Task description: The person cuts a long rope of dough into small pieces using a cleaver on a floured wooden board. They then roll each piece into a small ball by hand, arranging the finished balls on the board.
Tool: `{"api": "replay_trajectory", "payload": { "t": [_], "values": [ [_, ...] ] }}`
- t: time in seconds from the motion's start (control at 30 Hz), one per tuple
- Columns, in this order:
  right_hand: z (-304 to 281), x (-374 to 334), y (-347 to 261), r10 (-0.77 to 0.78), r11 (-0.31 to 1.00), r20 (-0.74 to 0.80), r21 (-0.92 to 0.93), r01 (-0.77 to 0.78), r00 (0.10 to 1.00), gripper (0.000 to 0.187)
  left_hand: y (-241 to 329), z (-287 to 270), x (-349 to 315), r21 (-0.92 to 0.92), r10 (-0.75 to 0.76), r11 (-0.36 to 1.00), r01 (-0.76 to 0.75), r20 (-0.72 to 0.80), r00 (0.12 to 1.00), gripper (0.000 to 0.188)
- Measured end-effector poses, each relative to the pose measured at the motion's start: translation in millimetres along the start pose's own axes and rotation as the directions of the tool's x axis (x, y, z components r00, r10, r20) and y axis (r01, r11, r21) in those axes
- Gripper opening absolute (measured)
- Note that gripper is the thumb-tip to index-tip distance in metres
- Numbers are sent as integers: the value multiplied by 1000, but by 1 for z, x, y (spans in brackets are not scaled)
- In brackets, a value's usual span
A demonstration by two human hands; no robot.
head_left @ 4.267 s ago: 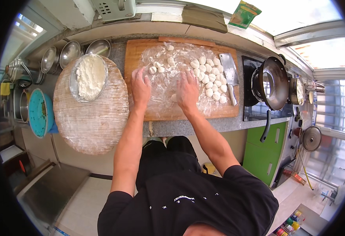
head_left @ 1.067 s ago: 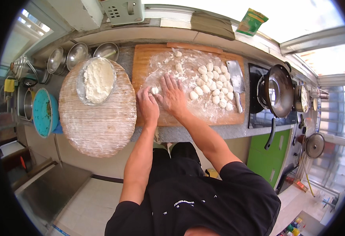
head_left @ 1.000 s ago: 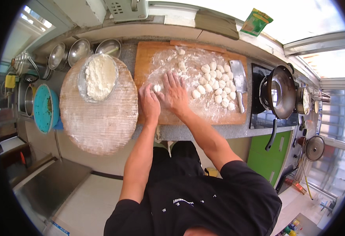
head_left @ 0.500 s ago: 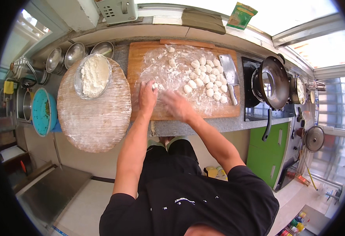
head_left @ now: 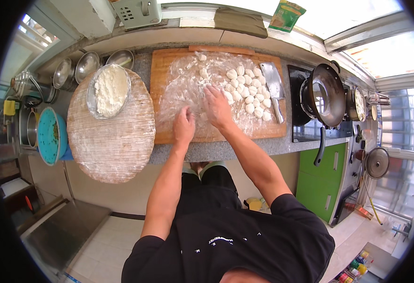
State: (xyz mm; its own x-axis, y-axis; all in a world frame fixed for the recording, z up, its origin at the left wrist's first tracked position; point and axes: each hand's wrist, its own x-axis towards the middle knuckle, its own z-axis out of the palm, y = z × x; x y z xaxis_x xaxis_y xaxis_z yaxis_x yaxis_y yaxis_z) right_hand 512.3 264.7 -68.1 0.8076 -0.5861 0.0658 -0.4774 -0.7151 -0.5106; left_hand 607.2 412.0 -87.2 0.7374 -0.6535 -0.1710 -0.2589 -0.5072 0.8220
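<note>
My left hand (head_left: 184,126) is low over the near left part of the floured wooden board (head_left: 162,70). Its fingers are curled in, and whatever may be inside them is hidden. Just right of it and a little farther, my right hand (head_left: 216,107) lies with fingers stretched out on the floury surface, close to the dough pieces. Small round white dough pieces (head_left: 249,90) sit in a cluster on the board's right half. One loose dough piece (head_left: 203,73) lies beyond my right hand, with another near the far edge.
A cleaver (head_left: 273,85) rests along the board's right side. Left stands a round ridged tray (head_left: 112,155) carrying a bowl of flour (head_left: 109,90). Farther left are metal bowls (head_left: 87,67) and a turquoise basin (head_left: 46,146). A wok (head_left: 327,96) sits on the stove at right.
My right hand has moved slightly farther away and come to rest, fingers stretched, after a blurred motion. My left hand has shifted a little right and nearer to me.
</note>
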Motion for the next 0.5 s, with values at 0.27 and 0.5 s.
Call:
{"api": "replay_trajectory", "payload": {
  "t": [0.27, 0.5],
  "values": [
    [39, 1, -45, -144, 981, 4, -134, 143, 990, 68, -29, -15, 17, -17, 11, 1000, -16, -272, 962, 32],
    [37, 5, -38, -119, 976, 12, -182, 119, 993, 75, -3, -22, 45, 8, 38, 999, -37, -212, 976, 31]
  ]
}}
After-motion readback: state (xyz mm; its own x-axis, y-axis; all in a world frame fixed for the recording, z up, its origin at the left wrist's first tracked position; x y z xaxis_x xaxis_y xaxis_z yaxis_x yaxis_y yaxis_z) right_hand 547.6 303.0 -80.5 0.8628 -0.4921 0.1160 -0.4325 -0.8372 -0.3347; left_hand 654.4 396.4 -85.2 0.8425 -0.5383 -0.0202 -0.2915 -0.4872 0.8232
